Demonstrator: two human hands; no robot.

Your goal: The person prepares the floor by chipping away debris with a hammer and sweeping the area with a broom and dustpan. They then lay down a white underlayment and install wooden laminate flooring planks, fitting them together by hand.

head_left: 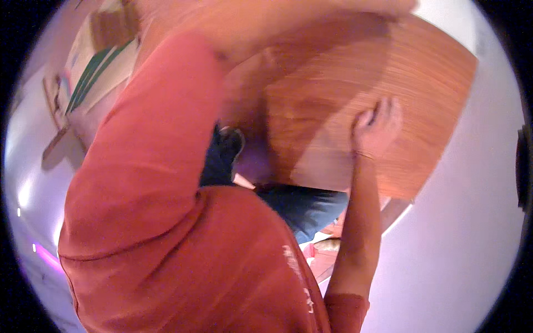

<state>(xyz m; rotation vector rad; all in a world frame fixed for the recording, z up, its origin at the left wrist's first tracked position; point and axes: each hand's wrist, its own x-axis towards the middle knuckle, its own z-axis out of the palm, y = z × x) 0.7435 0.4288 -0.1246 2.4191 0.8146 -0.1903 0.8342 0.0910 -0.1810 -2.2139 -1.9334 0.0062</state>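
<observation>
A reddish-brown wooden tabletop (422, 72) with visible grain fills the upper right. My right hand (378, 129) is low over it, touching or nearly touching the wood, with the fingers stretched out and the thumb apart. A dark patch between thumb and fingers looks like shadow. My left arm, in a short red sleeve, reaches across the top of the view and casts a broad shadow on the wood. Far over at the upper edge is my left hand (397, 8), blurred and partly cut off, so its fingers and anything in them are hidden.
A wooden block-like object (114, 26) stands at the upper left beside green strips (91, 77). Below them lies a brown wooden piece (58, 145). My legs in dark blue trousers (311, 208) are under the table's near edge. A pale surface (455, 250) borders the table at right.
</observation>
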